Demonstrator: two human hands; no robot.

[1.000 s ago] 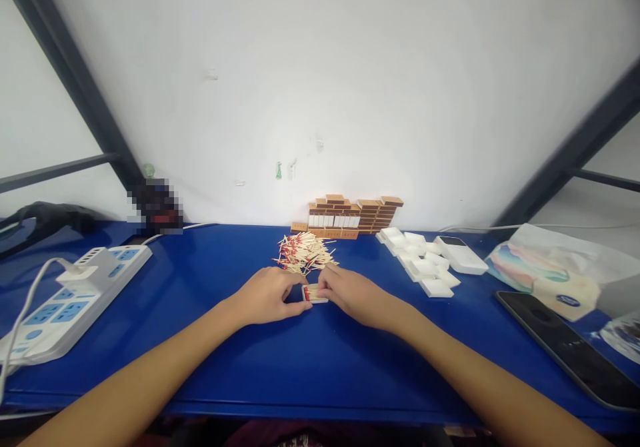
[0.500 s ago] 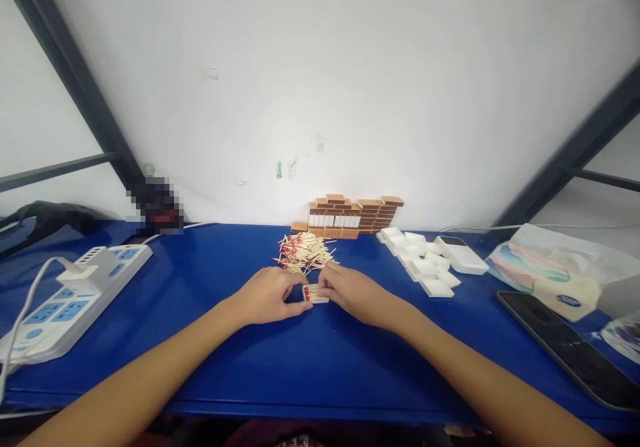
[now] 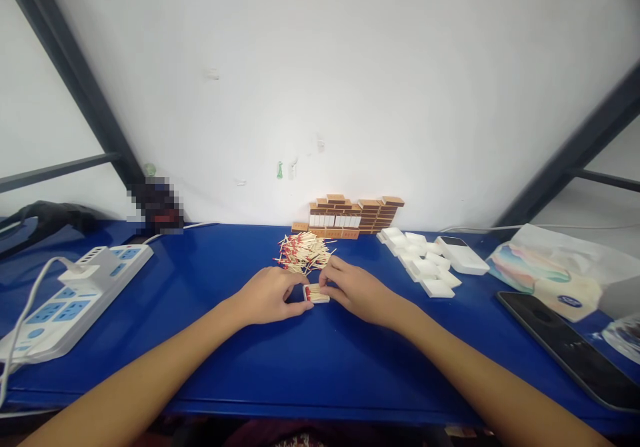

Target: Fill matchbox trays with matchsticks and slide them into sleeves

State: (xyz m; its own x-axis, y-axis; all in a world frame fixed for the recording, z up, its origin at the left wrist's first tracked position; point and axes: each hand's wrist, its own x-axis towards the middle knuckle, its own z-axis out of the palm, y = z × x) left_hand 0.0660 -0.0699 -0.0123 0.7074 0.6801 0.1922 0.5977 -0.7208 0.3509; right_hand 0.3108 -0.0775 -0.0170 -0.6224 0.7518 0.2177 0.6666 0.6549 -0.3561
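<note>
A small white matchbox tray [image 3: 316, 300] lies on the blue tabletop, with red-tipped matches [image 3: 314, 292] in it, heads to the left. My left hand [image 3: 270, 294] grips the tray's left end, index finger at the far corner and thumb at the near corner. Over the tray's right end is my right hand [image 3: 356, 290], its thumb and index finger slightly apart at the matches; those fingers partly cover the tray. Just beyond both hands a heap of loose matches [image 3: 304, 252] is spread out, red heads pointing various ways.
Brown matchboxes [image 3: 377, 215] are stacked against the wall. White trays [image 3: 417, 260] lie piled to the right, beside a white device [image 3: 463, 255]. A tissue pack [image 3: 550, 277] and phone [image 3: 570, 347] are far right. A power strip [image 3: 75, 307] occupies the left side.
My right thumb and index finger have parted a little and uncover more of the matches in the tray. The left hand and the tray have hardly moved.
</note>
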